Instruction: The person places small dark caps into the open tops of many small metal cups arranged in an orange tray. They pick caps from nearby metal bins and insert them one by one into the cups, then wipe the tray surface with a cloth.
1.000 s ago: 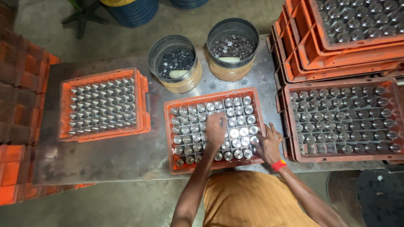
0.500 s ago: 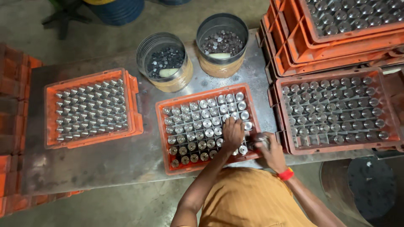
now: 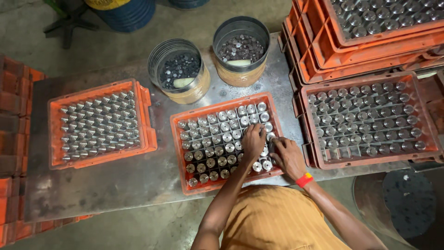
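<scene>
An orange tray [image 3: 178, 139] full of upright shiny metal cylinders [image 3: 217, 148] sits in front of me on the grey metal table [image 3: 115, 180]. My left hand [image 3: 253, 141] rests palm down on the cylinders near the tray's right side. My right hand [image 3: 287, 157], with a red band at the wrist, lies over the tray's lower right corner, fingers curled among the cylinders there. Whether either hand grips a cylinder is hidden by the fingers.
A second orange tray [image 3: 147, 134] of cylinders lies at the left. At the right stands a partly filled tray [image 3: 310, 134], with stacked orange crates [image 3: 314, 60] behind it. Two round tins [image 3: 196, 88] [image 3: 240, 74] of small metal parts stand at the back. Blue drums are on the floor beyond.
My left hand has stayed on the middle tray's right side, while my right hand has shifted from the tray's right rim onto the lower right cylinders. The camera view has shifted.
</scene>
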